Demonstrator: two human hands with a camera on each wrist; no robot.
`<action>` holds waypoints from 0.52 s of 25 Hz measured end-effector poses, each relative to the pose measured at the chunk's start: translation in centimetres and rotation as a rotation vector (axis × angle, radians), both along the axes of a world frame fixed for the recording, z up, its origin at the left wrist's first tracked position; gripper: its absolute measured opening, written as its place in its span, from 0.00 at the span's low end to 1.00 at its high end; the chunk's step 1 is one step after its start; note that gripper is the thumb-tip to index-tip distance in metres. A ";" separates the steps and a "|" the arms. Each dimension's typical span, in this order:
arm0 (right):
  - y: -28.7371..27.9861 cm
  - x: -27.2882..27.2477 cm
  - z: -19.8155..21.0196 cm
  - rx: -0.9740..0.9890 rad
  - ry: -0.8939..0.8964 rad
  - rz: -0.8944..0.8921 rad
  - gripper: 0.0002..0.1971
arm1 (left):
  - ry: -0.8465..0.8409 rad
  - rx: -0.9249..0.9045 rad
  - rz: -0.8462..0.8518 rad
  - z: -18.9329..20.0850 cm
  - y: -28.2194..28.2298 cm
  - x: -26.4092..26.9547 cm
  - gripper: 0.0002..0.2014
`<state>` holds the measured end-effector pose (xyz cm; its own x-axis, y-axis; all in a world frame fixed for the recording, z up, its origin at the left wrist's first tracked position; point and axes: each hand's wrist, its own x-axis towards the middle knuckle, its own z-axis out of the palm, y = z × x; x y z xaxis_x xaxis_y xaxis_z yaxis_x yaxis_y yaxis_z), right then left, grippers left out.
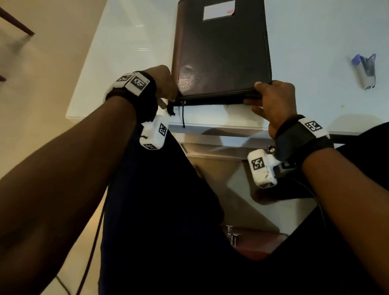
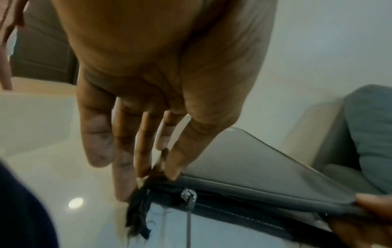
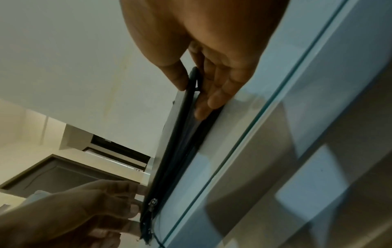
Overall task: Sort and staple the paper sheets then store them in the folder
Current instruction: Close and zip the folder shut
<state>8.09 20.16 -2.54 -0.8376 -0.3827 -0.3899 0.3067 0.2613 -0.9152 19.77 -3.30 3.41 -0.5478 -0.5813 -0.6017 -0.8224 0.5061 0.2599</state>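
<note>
A dark zippered folder (image 1: 222,51) lies closed on the white table (image 1: 319,35), its near edge lifted a little off the surface and close to the table's front rim. The left hand (image 1: 164,85) is at the folder's near left corner, thumb and fingertips (image 2: 174,169) pinching the corner where a frayed black strip of fabric (image 2: 137,216) hangs down; the metal zipper pull (image 2: 187,195) sits just beside that pinch, with its tab dangling over the table edge. The right hand (image 1: 275,100) grips the near right corner, thumb (image 3: 176,73) on the top cover and the other fingers (image 3: 214,99) curled under the edge (the wrist view shows the folder's thin side wedged between them). A pale label window (image 1: 219,9) shows on the cover toward the far end. A stapler with a purple end (image 1: 365,71) lies on the table well apart to the right of the folder. No loose paper sheets are in view.
</note>
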 end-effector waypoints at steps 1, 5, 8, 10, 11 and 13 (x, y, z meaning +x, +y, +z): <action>0.1 -0.1 -0.4 0.063 -0.001 -0.001 0.09 | -0.008 -0.011 -0.016 -0.4 0.0 0.2 0.10; 0.0 1.2 -1.3 0.431 0.322 0.074 0.25 | -0.021 -0.066 -0.065 -1.3 0.0 0.3 0.14; -3.4 5.2 -1.0 0.443 0.604 0.407 0.25 | -0.034 -0.134 -0.093 -1.9 0.2 -0.1 0.19; -6.7 7.6 -1.1 0.455 0.654 0.551 0.22 | -0.033 -0.211 -0.125 -2.4 0.5 -0.2 0.21; -8.0 8.3 -1.2 0.493 0.666 0.576 0.19 | -0.030 -0.263 -0.146 -2.6 0.7 -0.3 0.22; -9.6 9.2 -1.6 0.557 0.687 0.580 0.14 | -0.015 -0.353 -0.181 -3.3 0.8 -0.5 0.20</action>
<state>17.33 10.58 -4.14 -0.6914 -0.7077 -0.1454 -0.5377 0.6384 -0.5507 19.28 -2.48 0.09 -0.6531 -0.6485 -0.3911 -0.7141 0.6993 0.0329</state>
